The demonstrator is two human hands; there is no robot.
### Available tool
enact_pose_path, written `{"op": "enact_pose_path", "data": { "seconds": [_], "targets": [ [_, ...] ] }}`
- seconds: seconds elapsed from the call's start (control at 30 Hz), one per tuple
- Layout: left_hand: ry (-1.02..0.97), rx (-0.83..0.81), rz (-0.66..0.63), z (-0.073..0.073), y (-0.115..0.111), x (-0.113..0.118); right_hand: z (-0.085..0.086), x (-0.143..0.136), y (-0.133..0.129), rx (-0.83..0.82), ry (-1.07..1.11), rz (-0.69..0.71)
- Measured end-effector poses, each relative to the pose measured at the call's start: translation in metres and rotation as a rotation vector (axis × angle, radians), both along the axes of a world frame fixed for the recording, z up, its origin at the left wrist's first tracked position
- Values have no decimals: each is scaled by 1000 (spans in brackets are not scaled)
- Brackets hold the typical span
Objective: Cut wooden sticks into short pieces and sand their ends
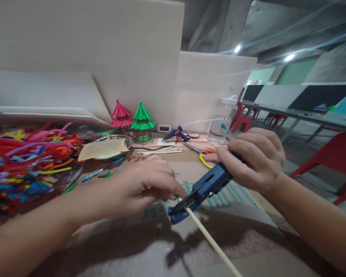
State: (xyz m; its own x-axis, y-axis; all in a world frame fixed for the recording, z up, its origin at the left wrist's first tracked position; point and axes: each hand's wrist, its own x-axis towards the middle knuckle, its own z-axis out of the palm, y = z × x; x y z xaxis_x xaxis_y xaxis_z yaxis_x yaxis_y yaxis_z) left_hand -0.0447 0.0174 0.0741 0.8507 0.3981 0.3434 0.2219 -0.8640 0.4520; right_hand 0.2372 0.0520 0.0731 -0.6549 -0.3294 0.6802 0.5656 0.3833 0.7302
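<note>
My right hand [255,157] is wrapped round the handles of a blue hand cutter [206,184], which slants down to the left over the cardboard. A thin pale wooden stick [212,240] lies across the cutter's jaws, and its long end runs towards me at the bottom of the view. Just left of the jaws, my left hand [151,184] pinches the stick's short far end, with the fingertips close to the blade. Part of that end is hidden behind the fingers.
Coloured pipe cleaners [25,165] heap up at left. Behind stand a pink pagoda model [121,115] and a green one [142,121], a small clock [164,128], a glue gun [175,133] and a water bottle [220,123]. Yellow-handled scissors [204,161] and cut sticks [161,151] lie beyond my hands.
</note>
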Motion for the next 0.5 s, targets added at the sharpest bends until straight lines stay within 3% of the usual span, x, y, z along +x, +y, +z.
{"op": "enact_pose_path", "data": {
  "seconds": [0.5],
  "targets": [
    [-6, 24, 14, -1, 0, 1, -2, 3, 0, -109, -32, -4]
  ]
}}
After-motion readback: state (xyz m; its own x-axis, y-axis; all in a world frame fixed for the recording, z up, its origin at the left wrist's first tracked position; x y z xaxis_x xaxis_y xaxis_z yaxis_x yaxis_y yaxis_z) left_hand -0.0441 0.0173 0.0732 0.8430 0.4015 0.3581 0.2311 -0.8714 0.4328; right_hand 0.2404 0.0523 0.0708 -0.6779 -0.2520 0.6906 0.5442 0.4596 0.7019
